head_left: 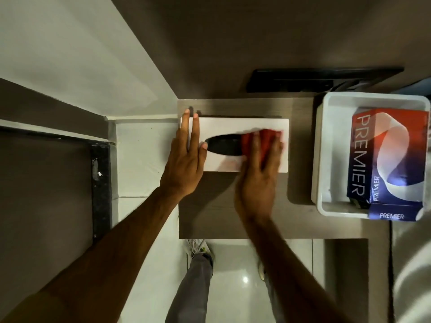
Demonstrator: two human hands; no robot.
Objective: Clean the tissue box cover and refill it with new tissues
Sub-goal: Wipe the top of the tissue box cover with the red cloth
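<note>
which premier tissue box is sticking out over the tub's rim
The smaller Premier box at the near corner overhangs the white tub; the large Premier box sits inside.

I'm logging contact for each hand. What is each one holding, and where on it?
Right hand presses a red cloth flat on the white cover, near its right end. Left hand steadies the cover's left end.

The right hand (258,173) is motion-blurred and hides most of the red cloth (263,141) beneath it. Right of the hands, the tissue packs (384,159) cover the bin's (321,159) floor.
</note>
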